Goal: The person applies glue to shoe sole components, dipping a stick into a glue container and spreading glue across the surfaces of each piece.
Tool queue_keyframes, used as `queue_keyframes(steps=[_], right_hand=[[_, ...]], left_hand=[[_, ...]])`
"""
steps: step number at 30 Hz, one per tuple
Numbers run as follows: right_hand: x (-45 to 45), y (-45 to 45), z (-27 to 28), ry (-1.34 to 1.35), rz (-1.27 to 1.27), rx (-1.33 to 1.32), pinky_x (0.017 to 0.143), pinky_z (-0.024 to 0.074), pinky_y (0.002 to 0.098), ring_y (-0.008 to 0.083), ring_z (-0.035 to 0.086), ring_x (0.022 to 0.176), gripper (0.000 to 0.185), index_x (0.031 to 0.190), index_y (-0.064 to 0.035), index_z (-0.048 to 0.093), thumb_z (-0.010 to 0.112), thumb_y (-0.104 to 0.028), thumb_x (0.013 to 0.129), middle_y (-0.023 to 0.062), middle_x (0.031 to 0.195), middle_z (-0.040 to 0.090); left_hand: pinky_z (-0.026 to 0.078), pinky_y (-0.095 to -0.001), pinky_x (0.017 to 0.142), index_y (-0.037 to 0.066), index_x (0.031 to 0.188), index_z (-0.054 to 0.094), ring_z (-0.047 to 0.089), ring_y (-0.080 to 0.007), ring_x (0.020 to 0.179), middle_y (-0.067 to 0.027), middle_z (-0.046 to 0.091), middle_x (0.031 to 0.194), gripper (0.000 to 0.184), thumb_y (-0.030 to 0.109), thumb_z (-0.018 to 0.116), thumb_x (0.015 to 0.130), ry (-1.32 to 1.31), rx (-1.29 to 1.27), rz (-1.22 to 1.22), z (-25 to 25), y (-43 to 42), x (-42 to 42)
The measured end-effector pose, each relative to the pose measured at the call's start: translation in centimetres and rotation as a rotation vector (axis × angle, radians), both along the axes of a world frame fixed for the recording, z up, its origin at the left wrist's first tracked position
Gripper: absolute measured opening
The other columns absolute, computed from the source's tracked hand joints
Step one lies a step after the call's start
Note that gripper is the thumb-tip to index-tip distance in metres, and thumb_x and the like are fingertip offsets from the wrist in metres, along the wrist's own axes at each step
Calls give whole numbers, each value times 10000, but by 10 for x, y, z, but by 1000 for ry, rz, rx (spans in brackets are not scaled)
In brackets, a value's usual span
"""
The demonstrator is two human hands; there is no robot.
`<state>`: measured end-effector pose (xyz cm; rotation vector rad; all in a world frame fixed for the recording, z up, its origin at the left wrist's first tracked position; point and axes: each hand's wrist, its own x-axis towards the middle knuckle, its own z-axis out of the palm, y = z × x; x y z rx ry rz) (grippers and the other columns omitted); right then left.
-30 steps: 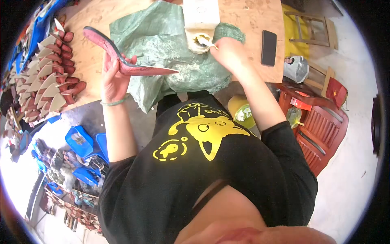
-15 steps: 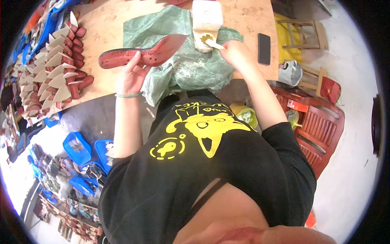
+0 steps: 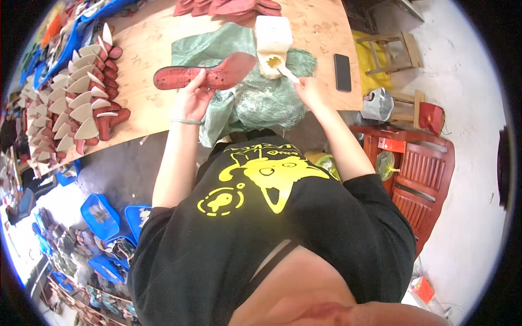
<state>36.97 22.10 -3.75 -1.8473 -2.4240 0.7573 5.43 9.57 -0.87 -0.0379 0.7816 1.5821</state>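
My left hand is closed around the middle of a red shoe sole, thumb on its face. The sole is held up above the table, with a dark rim and a few small holes. My right hand grips a brush by its white handle. The brush's far end goes into the cut opening of a white plastic jug, where its tip is hidden. Yellowish crust lines that opening. Under the jug and my hands lies a crumpled green plastic sack.
Rows of red shoe pieces with pale pointed parts cover the table's left side. More red pieces lie at the back. A black phone rests near the right edge. Blue bins are on the floor at left, a wooden chair at right.
The view has shifted, showing more of the table's back. The sole sits slightly nearer the jug. The brush remains in the jug's opening, its handle now tilted more steeply.
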Motion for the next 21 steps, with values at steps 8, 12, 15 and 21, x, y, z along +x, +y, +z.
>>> queue_keyframes(steps=[8, 12, 15, 21], right_hand=[[14, -18, 21, 76, -98, -1, 745, 515, 416, 327, 668, 834, 294, 1045, -149, 712, 548, -327, 879, 165, 878, 688], [21, -14, 41, 465, -76, 54, 699, 500, 343, 239, 675, 776, 302, 1078, -134, 707, 630, -330, 861, 133, 859, 699], [-4, -14, 83, 728, -46, -25, 678, 484, 290, 169, 654, 736, 303, 1085, -113, 704, 667, -308, 856, 102, 849, 707], [-21, -11, 99, 750, 73, -81, 709, 476, 246, 137, 633, 744, 299, 1083, -79, 699, 685, -276, 858, 94, 875, 713]], left_hand=[[507, -412, 919, 68, 1013, 632, 635, -189, 967, -64, 672, 989, 139, 88, 656, 878, 5, -36, 5, 11, 7, 4], [515, -392, 918, 35, 1014, 620, 631, -199, 978, -82, 660, 1014, 146, 101, 648, 887, -2, -60, 35, 11, 12, 10], [515, -385, 924, 20, 1010, 614, 627, -204, 986, -87, 653, 1028, 146, 111, 636, 898, -49, -80, 47, 6, 20, 13], [519, -389, 917, 15, 1015, 622, 640, -218, 979, -98, 671, 998, 147, 119, 619, 912, -98, -28, 23, 18, 27, 30]])
